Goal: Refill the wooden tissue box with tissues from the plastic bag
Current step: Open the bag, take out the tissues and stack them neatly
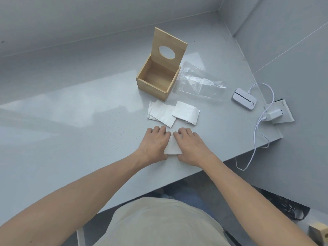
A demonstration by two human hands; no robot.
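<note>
While both my arms reach in from six o'clock, my left hand [154, 141] and my right hand [190, 144] sit side by side on a folded tissue [172, 148] near the front edge of the grey worktop [71, 132]. Left hand's fingers are bent down onto the tissue's left edge, right hand's fingers bent down onto its right edge, and the fingertips nearly meet at the top corner, so each hand is pressing and pinching at the paper. Only a white wedge of it shows between my hands. Up at twelve o'clock from there, just apart from my fingertips, lies a fanned stack of tissues [162, 113], and at one o'clock a single folded tissue [186, 112] overlaps the stack's right edge. Further out at twelve stands the wooden tissue box [156, 82], empty, its lid [168, 48] with the oval hole tipped upright at the back. Touching the box's right side, the clear plastic bag [200, 82] lies flat. Over at two to three o'clock there's a small white device [244, 99], with a white cable [257, 132] looping to a charger plug [274, 115] in a socket plate.
</note>
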